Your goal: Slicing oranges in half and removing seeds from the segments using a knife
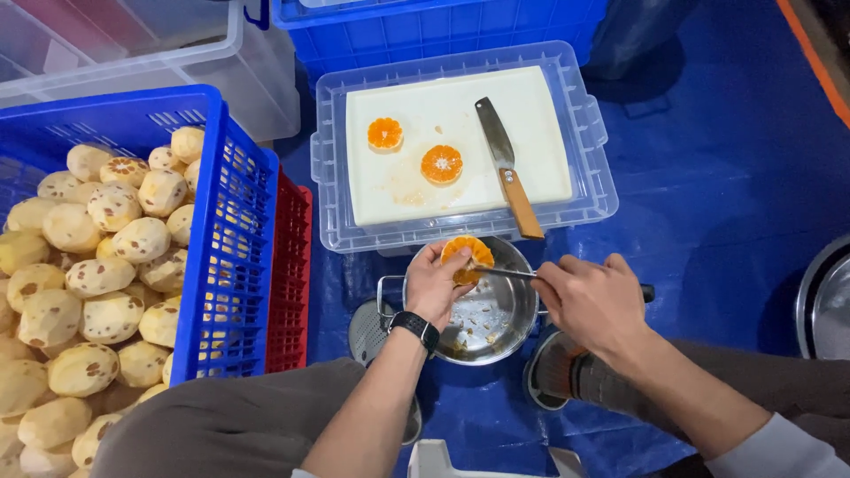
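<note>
Orange half (pixel 467 257) | left hand (pixel 434 288) grips it over pot (pixel 509 332) | right hand (pixel 591 301) grips metal tool (pixel 509 273)

1. Blue crate (pixel 226 221) at left holds pale yellow peeled fruits (pixel 97 274) with brown spots.
2. Orange halves (pixel 441 164) lie on a cream board (pixel 531 115), upper centre.
3. The knife (pixel 506 168) has a brown handle.

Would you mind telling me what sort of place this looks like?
Probably an informal fruit-preparation spot on a floor: a blue crate heaped with peeled fruit, a cutting board with a knife, and a blue tarp underneath.
</note>
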